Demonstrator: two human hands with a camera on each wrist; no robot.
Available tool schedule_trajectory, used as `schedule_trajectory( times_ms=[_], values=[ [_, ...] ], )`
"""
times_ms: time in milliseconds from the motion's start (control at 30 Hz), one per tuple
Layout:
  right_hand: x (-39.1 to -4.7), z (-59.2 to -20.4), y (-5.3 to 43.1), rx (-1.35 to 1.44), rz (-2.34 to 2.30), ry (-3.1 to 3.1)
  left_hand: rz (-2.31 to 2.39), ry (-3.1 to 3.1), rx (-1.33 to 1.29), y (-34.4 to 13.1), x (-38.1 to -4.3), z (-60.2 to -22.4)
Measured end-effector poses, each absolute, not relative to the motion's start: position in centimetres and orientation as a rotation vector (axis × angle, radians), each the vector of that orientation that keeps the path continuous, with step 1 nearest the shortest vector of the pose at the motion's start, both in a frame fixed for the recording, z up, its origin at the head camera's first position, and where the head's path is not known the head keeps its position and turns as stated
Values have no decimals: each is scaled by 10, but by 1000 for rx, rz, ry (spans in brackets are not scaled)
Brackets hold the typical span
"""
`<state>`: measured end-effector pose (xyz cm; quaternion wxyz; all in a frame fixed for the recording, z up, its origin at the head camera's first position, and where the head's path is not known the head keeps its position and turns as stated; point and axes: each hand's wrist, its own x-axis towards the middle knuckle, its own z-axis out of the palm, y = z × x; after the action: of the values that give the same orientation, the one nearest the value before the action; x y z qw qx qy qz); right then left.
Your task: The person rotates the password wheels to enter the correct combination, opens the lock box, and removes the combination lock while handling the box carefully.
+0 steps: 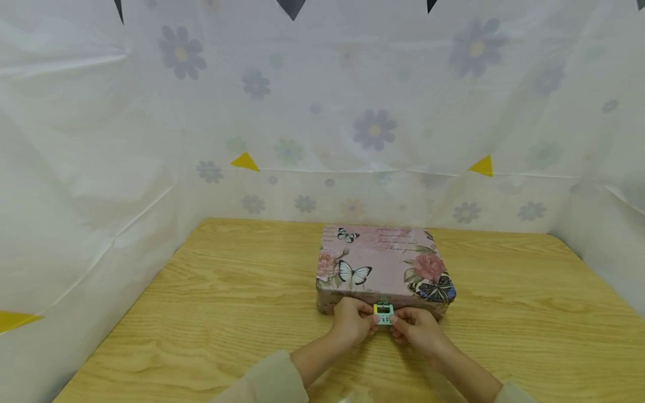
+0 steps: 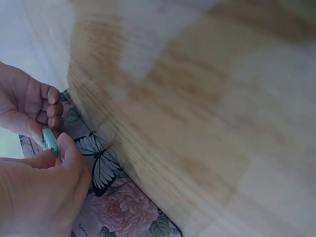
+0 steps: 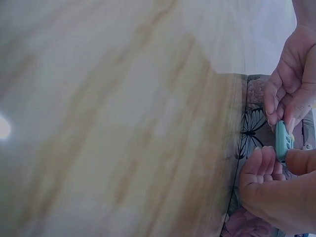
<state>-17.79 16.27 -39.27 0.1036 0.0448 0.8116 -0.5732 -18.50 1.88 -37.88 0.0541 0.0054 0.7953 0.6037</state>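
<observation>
A small mint-green and yellow combination padlock (image 1: 383, 315) is at the front of a pink box (image 1: 385, 263) printed with butterflies and roses. Just above the padlock, a metal clasp (image 1: 384, 300) shows on the box front. My left hand (image 1: 351, 320) pinches the padlock's left side between thumb and fingers. From the other side, my right hand (image 1: 419, 330) holds it with thumb and fingertips. In the right wrist view the padlock (image 3: 283, 141) appears edge-on between both hands, its number dials facing the thumbs. The left wrist view shows the padlock (image 2: 50, 140) partly covered by fingers.
The box stands on a wood-grain table (image 1: 242, 285), lid down, near the back edge. White flower-printed sheeting (image 1: 322, 112) closes off the back and both sides. Yellow triangles (image 1: 245, 162) mark the back sheet.
</observation>
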Motion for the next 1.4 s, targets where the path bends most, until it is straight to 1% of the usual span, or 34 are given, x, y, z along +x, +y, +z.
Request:
schedule_trajectory(
  times_ms=[267,700,1200,1400],
  values=[
    [-177,-392,162,145,-1686,2384,1832,2429,32,19,-184,-378],
    [-179,-394,171,74,-1780,2230,1838,2389,14,19,-187,-379],
    [-179,-396,171,40,-1741,2261,1854,2380,57,17,-186,-378],
    [-179,-393,164,88,-1690,2347,1837,2407,63,18,-186,-378]
  ],
)
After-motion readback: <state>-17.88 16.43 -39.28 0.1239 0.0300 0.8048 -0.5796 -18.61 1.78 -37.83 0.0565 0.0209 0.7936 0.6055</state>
